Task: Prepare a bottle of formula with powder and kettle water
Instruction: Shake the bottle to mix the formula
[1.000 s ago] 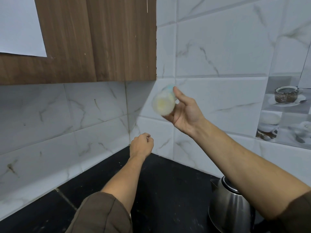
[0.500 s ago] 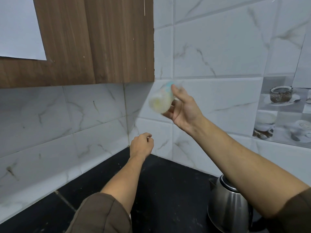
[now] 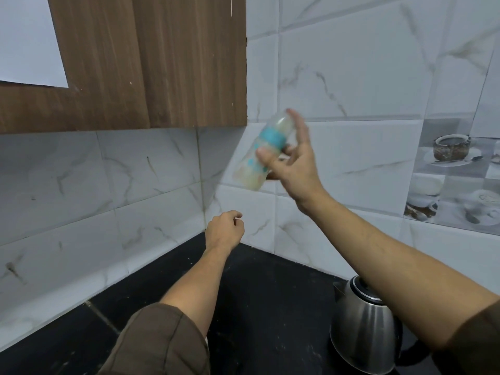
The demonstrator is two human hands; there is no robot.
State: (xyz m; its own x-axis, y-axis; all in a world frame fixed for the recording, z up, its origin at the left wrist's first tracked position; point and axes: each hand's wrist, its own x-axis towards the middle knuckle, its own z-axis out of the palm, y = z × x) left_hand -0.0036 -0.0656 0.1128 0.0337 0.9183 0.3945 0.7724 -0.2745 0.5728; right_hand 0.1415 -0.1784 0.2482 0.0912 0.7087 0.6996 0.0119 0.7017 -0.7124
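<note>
A baby bottle [image 3: 261, 155] with a teal collar and pale milky contents is held up in front of the tiled wall, tilted, its cap end pointing up and its base down-left; it is motion-blurred. My right hand [image 3: 293, 163] grips it, thumb across the front and index finger along the cap. My left hand [image 3: 224, 231] hangs lower, above the black counter's corner, fingers loosely curled and holding nothing. A steel kettle [image 3: 362, 331] stands on the counter at lower right, partly hidden by my right forearm.
A brown wooden wall cabinet [image 3: 162, 63] hangs at upper left, close above the bottle. White marble tiles cover both walls of the corner. The black counter [image 3: 265, 293] runs beneath my arms.
The bottle has swung in my right hand: its base faced the camera before, now it shows its side with the cap up. My left hand has stayed put.
</note>
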